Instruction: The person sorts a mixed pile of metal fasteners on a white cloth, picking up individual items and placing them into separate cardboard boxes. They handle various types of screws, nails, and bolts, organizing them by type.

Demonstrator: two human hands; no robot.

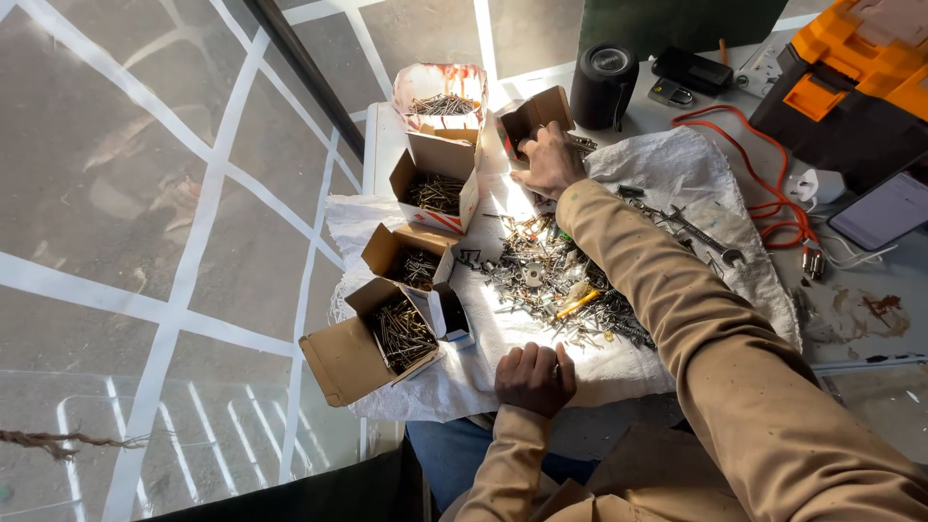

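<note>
We were sorting a loose heap of mixed metal screws and fasteners [556, 280], spread on a white woven sack cloth [677, 174] over the tabletop, into open cardboard boxes along the cloth's left edge. The step in hand looked like delivery: our right hand [549, 159] had reached to the far edge of the tabletop, at a small brown cardboard box with its flap raised [532, 118]. Its fingers were curled at the box mouth; whether that grip pinched screws or had let them go, we could not tell. Our left hand [534, 377] rested as a closed fist on the cloth at the near edge, and nothing showed in it.

As we judged it, the next move called for bringing the right hand to the heap and picking out one kind by length. Three open boxes of dark screws [435, 193] [414, 263] [401, 333] sat filled nearby.
</note>
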